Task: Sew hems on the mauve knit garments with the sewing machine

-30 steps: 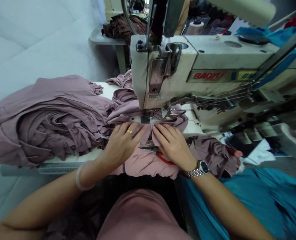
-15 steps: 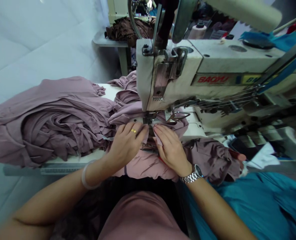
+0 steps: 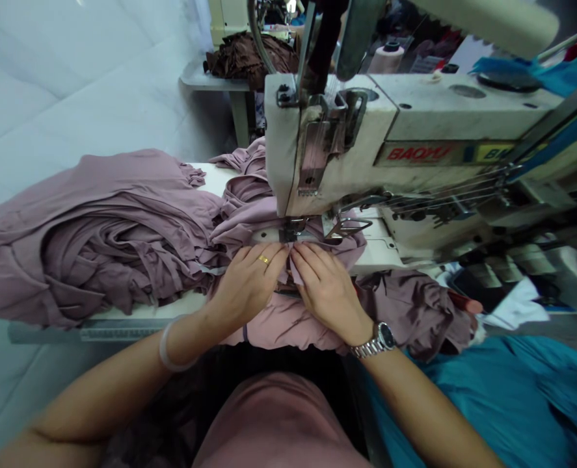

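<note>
Left hand (image 3: pixel 249 279) and right hand (image 3: pixel 331 296) nearly meet, pinching mauve fabric (image 3: pixel 295 273); left thumb hidden, sewing machine (image 3: pixel 347 179)'s presser foot (image 3: pixel 291 231) indistinct.

Handled cloth (image 3: pixel 296 273): plain mauve, like the garment pile (image 3: pixel 151 172). Folded fabric (image 3: pixel 285 325): salmon pink, 1 dark stripe. Machine (image 3: pixel 449 117): off-white; lettering (image 3: pixel 417 153) red, label (image 3: pixel 494 153) yellow. Draped material (image 3: pixel 512 403): teal. Far heap (image 3: pixel 249 57): dark brown. Ring (image 3: pixel 264 259): gold. Watch (image 3: pixel 370 346): silver, dark dial. Shirt (image 3: pixel 278 429): dusty pink. Floor tiles (image 3: pixel 97 71): pale, faintly veined.
</note>
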